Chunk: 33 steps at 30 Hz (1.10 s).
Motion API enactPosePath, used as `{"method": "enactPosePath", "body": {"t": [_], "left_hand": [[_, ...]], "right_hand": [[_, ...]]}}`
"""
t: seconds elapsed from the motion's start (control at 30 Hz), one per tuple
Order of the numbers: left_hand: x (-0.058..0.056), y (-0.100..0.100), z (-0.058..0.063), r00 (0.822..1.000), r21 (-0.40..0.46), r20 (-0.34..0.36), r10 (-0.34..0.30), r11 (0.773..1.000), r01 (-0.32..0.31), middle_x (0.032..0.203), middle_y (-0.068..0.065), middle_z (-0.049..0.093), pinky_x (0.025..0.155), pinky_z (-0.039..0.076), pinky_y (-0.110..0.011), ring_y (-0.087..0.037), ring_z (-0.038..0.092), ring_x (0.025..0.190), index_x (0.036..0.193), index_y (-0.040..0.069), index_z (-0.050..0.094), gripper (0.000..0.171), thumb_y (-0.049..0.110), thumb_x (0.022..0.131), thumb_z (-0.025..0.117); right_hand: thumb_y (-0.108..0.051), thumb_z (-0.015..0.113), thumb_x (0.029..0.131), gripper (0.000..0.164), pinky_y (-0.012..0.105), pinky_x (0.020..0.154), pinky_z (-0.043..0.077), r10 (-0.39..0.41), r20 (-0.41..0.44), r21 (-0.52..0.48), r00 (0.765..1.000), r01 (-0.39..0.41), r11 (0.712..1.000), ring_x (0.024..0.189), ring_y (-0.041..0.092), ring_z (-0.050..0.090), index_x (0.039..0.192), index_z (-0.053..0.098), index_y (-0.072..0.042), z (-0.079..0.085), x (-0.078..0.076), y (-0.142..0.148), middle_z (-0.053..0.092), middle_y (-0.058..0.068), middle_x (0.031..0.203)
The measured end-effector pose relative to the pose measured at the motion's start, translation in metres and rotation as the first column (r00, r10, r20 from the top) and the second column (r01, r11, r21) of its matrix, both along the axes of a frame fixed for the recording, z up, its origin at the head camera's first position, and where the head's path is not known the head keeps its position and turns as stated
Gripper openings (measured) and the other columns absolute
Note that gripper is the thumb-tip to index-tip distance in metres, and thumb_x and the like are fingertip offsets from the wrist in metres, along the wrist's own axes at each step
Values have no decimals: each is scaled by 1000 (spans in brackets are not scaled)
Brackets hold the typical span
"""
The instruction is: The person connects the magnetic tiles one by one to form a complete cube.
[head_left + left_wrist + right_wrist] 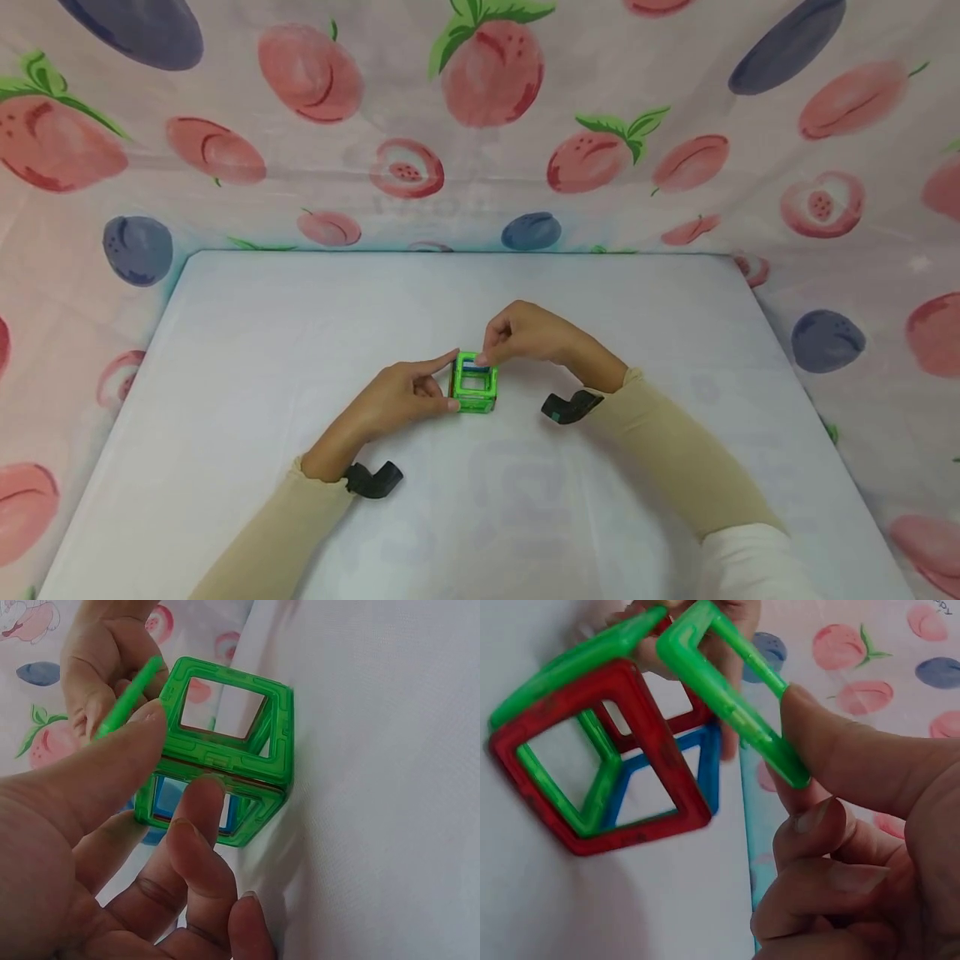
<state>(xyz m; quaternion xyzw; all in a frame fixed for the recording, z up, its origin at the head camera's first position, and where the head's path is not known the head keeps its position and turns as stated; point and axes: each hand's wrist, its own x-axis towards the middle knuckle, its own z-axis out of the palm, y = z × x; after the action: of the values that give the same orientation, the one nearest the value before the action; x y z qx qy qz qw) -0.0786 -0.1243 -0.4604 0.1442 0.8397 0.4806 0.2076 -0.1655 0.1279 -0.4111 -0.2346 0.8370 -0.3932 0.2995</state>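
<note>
A small cube of magnetic tiles (pixel 476 404) stands on the white table, with green, red and blue open square frames. My left hand (pixel 396 398) grips its left side, the thumb near the front corner and the index finger reaching along to the back. In the right wrist view, a red tile (pixel 664 750) faces the camera and a blue tile (pixel 710 772) forms another side. My right hand (pixel 534 332) pinches a green square tile (pixel 731 712) between thumb and fingers. That tile tilts beside the cube's upper edge; whether they touch I cannot tell.
The white table (pixel 247 333) extends on all sides of the cube. Fruit-printed cloth (pixel 480 158) hangs behind and beside it. Black wrist mounts (pixel 375 480) jut out at both sleeves.
</note>
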Motion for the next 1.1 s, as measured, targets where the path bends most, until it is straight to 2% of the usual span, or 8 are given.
{"method": "enactPosePath", "body": {"t": [0.13, 0.3, 0.47, 0.57, 0.67, 0.8, 0.93, 1.1], "left_hand": [[0, 1, 0, 1000, 7, 2, 0, 1000, 0, 89, 1, 70, 69, 45, -27, -14, 57, 76, 154, 24, 48, 77, 31, 86, 84], [0, 2, 0, 1000, 10, 2, -7, 1000, 7, 88, 2, 70, 69, 46, -27, -14, 57, 76, 153, 24, 49, 76, 31, 86, 83], [0, 2, 1, 1000, 17, -4, -5, 1000, 5, 88, 2, 71, 69, 46, -29, -14, 58, 76, 153, 24, 49, 75, 31, 86, 84], [-2, -1, 0, 1000, 26, 7, -18, 1000, 18, 89, 1, 71, 71, 47, -29, -14, 59, 77, 155, 23, 47, 78, 32, 87, 83], [-4, -5, 0, 999, 53, 33, -19, 998, 17, 90, -1, 72, 72, 47, -28, -14, 59, 77, 155, 22, 46, 78, 30, 87, 83], [-6, -11, 1, 999, 78, 51, 11, 997, -15, 90, -3, 70, 68, 44, -26, -16, 56, 75, 150, 20, 53, 70, 24, 87, 83], [-6, -11, 2, 998, 68, 52, 30, 997, -33, 89, -3, 70, 68, 44, -25, -15, 56, 74, 146, 21, 59, 65, 25, 86, 84], [-2, -4, 2, 998, 45, 27, 62, 997, -63, 87, 0, 72, 69, 46, -27, -14, 59, 74, 141, 20, 63, 65, 26, 82, 87]], "right_hand": [[-25, 84, 83, 17, 29, 66, 40, 3, -60, 55, 998, 1, 998, 74, 14, 51, 73, 76, -14, -2, 5, -7, 65, -5, 65], [-32, 86, 83, 20, 28, 61, 40, -12, -199, 117, 980, 36, 992, 70, 13, 51, 73, 75, -19, -7, 12, -7, 64, -7, 65], [-36, 86, 83, 21, 29, 60, 43, -33, -338, 79, 940, 63, 995, 68, 15, 53, 92, 76, -20, -11, 23, 0, 60, -4, 74], [-39, 87, 81, 40, 30, 63, 46, -31, -374, 68, 927, 61, 996, 71, 15, 54, 112, 75, -17, -16, 34, 7, 60, 0, 86], [-48, 90, 74, 69, 28, 64, 46, -9, -403, 130, 915, 67, 989, 74, 13, 52, 131, 69, -16, -21, 48, 13, 61, 1, 97], [-56, 91, 66, 91, 25, 63, 43, 28, -494, 233, 869, 101, 967, 74, 10, 48, 143, 61, -19, -26, 66, 15, 62, -3, 105], [-53, 91, 68, 87, 22, 61, 40, 23, -560, 230, 828, 128, 965, 70, 8, 45, 141, 63, -16, -30, 75, 13, 63, -4, 102], [-46, 90, 72, 79, 21, 61, 39, 24, -596, 170, 802, 98, 981, 68, 6, 43, 138, 65, -12, -34, 74, 14, 64, -2, 98]]}}
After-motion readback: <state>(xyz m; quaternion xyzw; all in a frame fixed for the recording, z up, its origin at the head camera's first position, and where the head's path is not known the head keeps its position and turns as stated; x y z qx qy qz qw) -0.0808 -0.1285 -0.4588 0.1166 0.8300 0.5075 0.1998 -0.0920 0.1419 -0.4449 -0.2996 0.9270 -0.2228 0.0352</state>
